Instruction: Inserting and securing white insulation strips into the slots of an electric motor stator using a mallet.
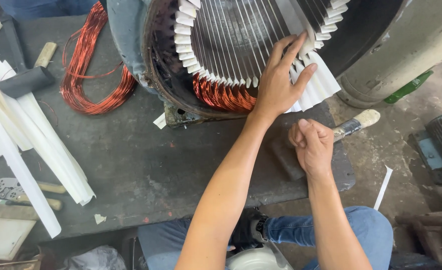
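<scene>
A large motor stator (pixel 156 75) lies on its side on the dark workbench (pixel 146 170), its slots lined with white insulation paper strips (pixel 183 37). Copper windings (pixel 221 95) show at the lower rim. My left hand (pixel 278 82) rests flat with spread fingers on the folded white paper (pixel 323 82) sticking out of the lower right slots. Just below it, my right hand (pixel 311 142) is closed in a fist around a mallet handle (pixel 358 122) with black tape and a pale end. The mallet's dark head (pixel 283 157) rests on the bench.
A loose coil of copper wire (pixel 88 65) lies at the left of the stator. Long white paper strips (pixel 41 145), another mallet (pixel 28 77) and hand tools (pixel 11 190) lie along the bench's left side. A grey cylinder (pixel 406 50) stands at the right. My knees in jeans (pixel 366 230) are below the bench edge.
</scene>
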